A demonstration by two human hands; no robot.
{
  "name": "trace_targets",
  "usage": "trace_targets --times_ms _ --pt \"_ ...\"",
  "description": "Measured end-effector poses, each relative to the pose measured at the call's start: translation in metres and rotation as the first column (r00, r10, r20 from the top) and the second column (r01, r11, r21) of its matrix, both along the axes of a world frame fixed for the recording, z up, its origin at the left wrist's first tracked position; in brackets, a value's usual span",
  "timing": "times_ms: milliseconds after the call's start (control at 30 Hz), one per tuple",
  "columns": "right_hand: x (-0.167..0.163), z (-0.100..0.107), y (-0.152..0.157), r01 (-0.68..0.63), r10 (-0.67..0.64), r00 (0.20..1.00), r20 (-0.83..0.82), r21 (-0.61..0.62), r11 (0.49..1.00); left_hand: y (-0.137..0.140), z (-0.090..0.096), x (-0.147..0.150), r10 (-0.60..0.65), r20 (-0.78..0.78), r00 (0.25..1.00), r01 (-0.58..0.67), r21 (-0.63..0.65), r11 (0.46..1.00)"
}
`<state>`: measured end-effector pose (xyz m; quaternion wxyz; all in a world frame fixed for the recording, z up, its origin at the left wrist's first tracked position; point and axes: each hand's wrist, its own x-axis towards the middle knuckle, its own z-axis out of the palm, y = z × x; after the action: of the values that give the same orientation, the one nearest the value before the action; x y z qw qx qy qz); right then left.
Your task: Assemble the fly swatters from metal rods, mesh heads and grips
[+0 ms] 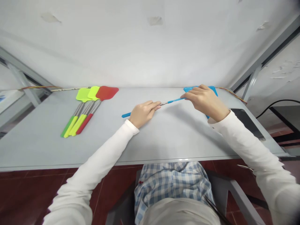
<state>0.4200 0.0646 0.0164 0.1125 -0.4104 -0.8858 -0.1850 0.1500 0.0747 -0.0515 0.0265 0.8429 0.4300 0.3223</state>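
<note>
A blue swatter is over the desk, near the back edge. The left hand pinches its metal rod, with fingers close together — the right hand pinches its thin blue neck, fingers bent in. Yellow and red swatters lie near the back left corner — a flat black thing lies by the right edge.

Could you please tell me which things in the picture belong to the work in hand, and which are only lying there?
Seemingly in the work:
Blue swatter, held by the left hand and right hand

Apparently just lying there, untouched:
Red swatter
Yellow-green swatters beside it
Dark, flat device near the right sleeve
</note>
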Motion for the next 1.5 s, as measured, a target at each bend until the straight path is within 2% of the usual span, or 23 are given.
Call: trace_targets --times_ms 100,167,200,233,300,367,467,567,667,733,800,833,867,933,1000,1033,1067,1167,1267,1367,1400,1433,1500 --pt "-0.009 -0.005 -0.01 0.144 -0.11 0.968 -0.224 0.143 0.979 0.01 0.012 0.002 0.047 0.288 0.956 0.009 -0.19 0.982" --pt "-0.018 -0.012 -0.015 0.281 -0.171 0.888 -0.426 0.209 0.937 0.015 0.019 0.006 0.089 0.507 0.858 0.097 -0.33 0.939" --pt "-0.023 -0.017 -0.017 0.311 -0.18 0.849 -0.497 0.194 0.93 0.016 0.023 0.01 0.107 0.606 0.788 0.174 -0.386 0.906" --pt "-0.027 -0.022 -0.018 0.301 -0.177 0.823 -0.54 0.149 0.942 0.016 0.025 0.014 0.122 0.692 0.712 0.263 -0.424 0.867" --pt "-0.034 -0.034 -0.018 0.172 -0.145 0.809 -0.569 -0.006 0.985 0.014 0.028 0.023 0.153 0.808 0.569 0.425 -0.448 0.786" --pt "-0.04 -0.045 -0.017 0.004 -0.125 0.791 -0.599 -0.199 0.98 0.01 0.027 0.034 0.176 0.857 0.484 0.529 -0.447 0.721" --pt "-0.048 -0.057 -0.017 -0.126 -0.218 0.757 -0.616 -0.465 0.876 0.004 0.019 0.046 0.196 0.865 0.461 0.606 -0.469 0.643" --pt "-0.052 -0.065 -0.018 -0.167 -0.271 0.756 -0.596 -0.576 0.8 0.004 0.008 0.051 0.188 0.828 0.529 0.606 -0.523 0.599" --pt "-0.045 -0.071 -0.018 -0.127 -0.322 0.735 -0.596 -0.588 0.799 0.008 -0.002 0.038 0.158 0.699 0.697 0.472 -0.613 0.633" --pt "-0.032 -0.075 -0.018 -0.034 -0.393 0.729 -0.56 -0.604 0.797 0.014 -0.009 0.016 0.158 0.538 0.828 0.267 -0.626 0.733" --pt "-0.016 -0.078 -0.017 0.074 -0.471 0.728 -0.499 -0.625 0.777 0.021 -0.018 -0.018 0.202 0.325 0.924 -0.02 -0.486 0.874" --pt "-0.008 -0.08 -0.017 0.124 -0.508 0.723 -0.467 -0.636 0.762 0.025 -0.024 -0.038 0.259 0.222 0.94 -0.163 -0.374 0.913" --pt "0.0 -0.081 -0.018 0.17 -0.538 0.718 -0.442 -0.638 0.751 0.028 -0.03 -0.06 0.342 0.132 0.93 -0.301 -0.257 0.918" --pt "0.014 -0.086 -0.019 0.255 -0.567 0.709 -0.419 -0.597 0.76 0.035 -0.043 -0.105 0.531 0.021 0.847 -0.529 -0.067 0.846" --pt "0.024 -0.091 -0.022 0.321 -0.56 0.718 -0.414 -0.516 0.794 0.038 -0.057 -0.15 0.687 0.031 0.726 -0.688 0.046 0.724" --pt "0.028 -0.094 -0.023 0.345 -0.546 0.731 -0.41 -0.468 0.814 0.038 -0.063 -0.169 0.722 0.066 0.689 -0.725 0.075 0.685" --pt "0.03 -0.097 -0.025 0.362 -0.526 0.746 -0.408 -0.415 0.835 0.037 -0.067 -0.186 0.734 0.111 0.67 -0.742 0.093 0.663" --pt "0.033 -0.106 -0.029 0.363 -0.429 0.809 -0.402 -0.232 0.902 0.03 -0.069 -0.216 0.724 0.094 0.683 -0.73 0.058 0.681" --pt "0.031 -0.11 -0.031 0.368 -0.381 0.872 -0.306 -0.103 0.924 0.019 -0.052 -0.214 0.771 -0.101 0.629 -0.777 -0.033 0.629" --pt "0.028 -0.106 -0.035 0.432 -0.442 0.884 -0.153 -0.091 0.897 0.007 -0.026 -0.193 0.776 -0.31 0.549 -0.829 -0.089 0.551" --pt "0.026 -0.103 -0.036 0.464 -0.471 0.873 -0.125 -0.084 0.882 0.003 -0.018 -0.184 0.766 -0.349 0.539 -0.834 -0.094 0.544" --pt "0.025 -0.1 -0.037 0.492 -0.497 0.86 -0.115 -0.071 0.868 0.0 -0.011 -0.175 0.752 -0.373 0.543 -0.828 -0.089 0.553" --pt "0.02 -0.091 -0.039 0.494 -0.494 0.858 -0.144 -0.033 0.869 -0.006 0.0 -0.156 0.699 -0.394 0.596 -0.775 -0.057 0.629"
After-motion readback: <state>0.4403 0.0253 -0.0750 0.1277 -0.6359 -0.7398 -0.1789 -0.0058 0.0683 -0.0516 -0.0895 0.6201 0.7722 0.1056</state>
